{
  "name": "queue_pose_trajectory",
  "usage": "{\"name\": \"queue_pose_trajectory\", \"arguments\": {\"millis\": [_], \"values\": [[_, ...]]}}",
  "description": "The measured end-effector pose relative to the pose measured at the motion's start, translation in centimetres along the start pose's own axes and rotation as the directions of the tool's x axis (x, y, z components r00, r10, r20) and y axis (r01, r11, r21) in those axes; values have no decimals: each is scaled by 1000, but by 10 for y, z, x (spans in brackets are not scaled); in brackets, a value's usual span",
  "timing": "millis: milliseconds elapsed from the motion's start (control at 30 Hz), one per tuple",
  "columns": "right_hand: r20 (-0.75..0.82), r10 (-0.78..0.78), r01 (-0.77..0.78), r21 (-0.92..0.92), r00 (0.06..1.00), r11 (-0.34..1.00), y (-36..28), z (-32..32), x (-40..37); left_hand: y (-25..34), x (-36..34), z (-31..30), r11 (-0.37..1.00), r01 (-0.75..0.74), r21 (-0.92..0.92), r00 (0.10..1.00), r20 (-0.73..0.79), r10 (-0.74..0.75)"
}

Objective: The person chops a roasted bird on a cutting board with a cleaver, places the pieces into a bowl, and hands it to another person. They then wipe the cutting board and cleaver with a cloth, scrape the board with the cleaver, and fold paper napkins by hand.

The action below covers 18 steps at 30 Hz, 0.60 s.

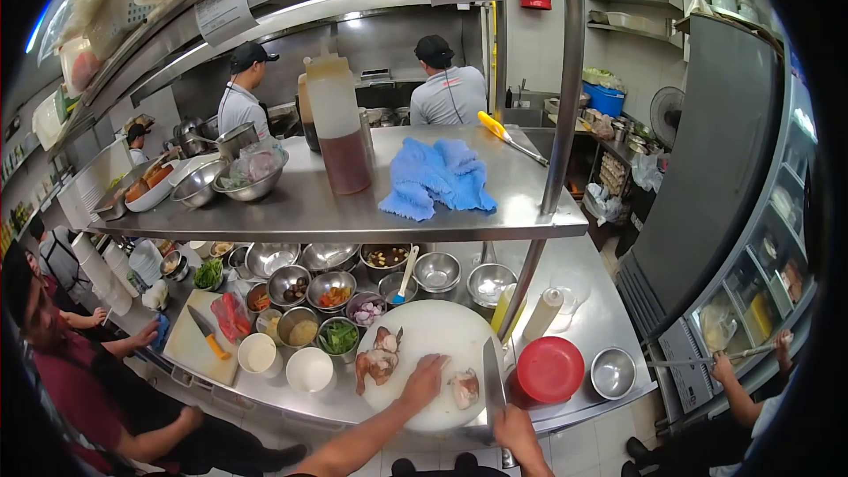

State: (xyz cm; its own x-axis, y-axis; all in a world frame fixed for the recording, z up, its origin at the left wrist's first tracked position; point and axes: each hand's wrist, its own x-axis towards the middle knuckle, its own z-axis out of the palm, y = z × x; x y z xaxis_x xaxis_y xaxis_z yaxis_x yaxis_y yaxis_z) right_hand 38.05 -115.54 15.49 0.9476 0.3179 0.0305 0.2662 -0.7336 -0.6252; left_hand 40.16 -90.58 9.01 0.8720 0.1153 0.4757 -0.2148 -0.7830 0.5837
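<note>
My right hand is closed around the handle of a large kitchen knife, its broad blade upright over the right edge of a round white cutting board. Resting on that board, my left hand has its fingers stretched out and holds nothing I can see. Browned poultry pieces lie to its left. Another piece of cooked poultry, pale with brown skin, sits between my left hand and the blade.
A red round container and a steel bowl stand at right. Behind the board are several ingredient bowls. The overhead shelf carries a blue cloth and a sauce bottle. A person stands at left.
</note>
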Motion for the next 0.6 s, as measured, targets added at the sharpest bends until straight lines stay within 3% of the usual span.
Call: {"name": "queue_pose_trajectory", "arguments": {"millis": [100, 167, 233, 267, 300, 333, 367, 433, 567, 600], "values": [[72, 76, -81, 63, 994, 995, -3, -5, 1, -7, 12, 2, 999, 39, -25, 999, -26, -40], [-19, 4, -2, 111, 1000, 994, -5, -5, 0, -14, 20, 1, 999, -12, 32, 1000, 4, 12], [163, 166, -194, 169, 973, 966, -5, -8, -1, -32, 12, 14, 998, 59, -25, 998, 32, -59], [25, 57, -59, 96, 998, 994, -8, -9, -3, -38, 13, 15, 1000, 7, 1, 997, 79, -7], [32, 51, -53, 90, 998, 994, -3, -5, -3, -46, 11, 18, 1000, -13, -13, 996, 91, 14], [64, 68, -75, 121, 996, 990, -6, -9, -3, -31, 12, 7, 999, 10, -45, 994, 110, -5], [22, 12, -13, 57, 1000, 998, 2, -2, -6, -19, 12, 1, 999, -32, 40, 998, 63, 29], [23, -6, 3, 136, 1000, 991, 14, 5, -5, 29, 15, -24, 995, -23, 98, 996, -80, 31], [99, 73, -89, 164, 992, 983, 14, 1, -5, 76, -30, -12, 989, 145, -25, 989, 5, -145], [111, 77, -96, 173, 991, 980, 13, 1, -3, 96, -36, -8, 964, 240, 118, 967, 63, -249]]}}
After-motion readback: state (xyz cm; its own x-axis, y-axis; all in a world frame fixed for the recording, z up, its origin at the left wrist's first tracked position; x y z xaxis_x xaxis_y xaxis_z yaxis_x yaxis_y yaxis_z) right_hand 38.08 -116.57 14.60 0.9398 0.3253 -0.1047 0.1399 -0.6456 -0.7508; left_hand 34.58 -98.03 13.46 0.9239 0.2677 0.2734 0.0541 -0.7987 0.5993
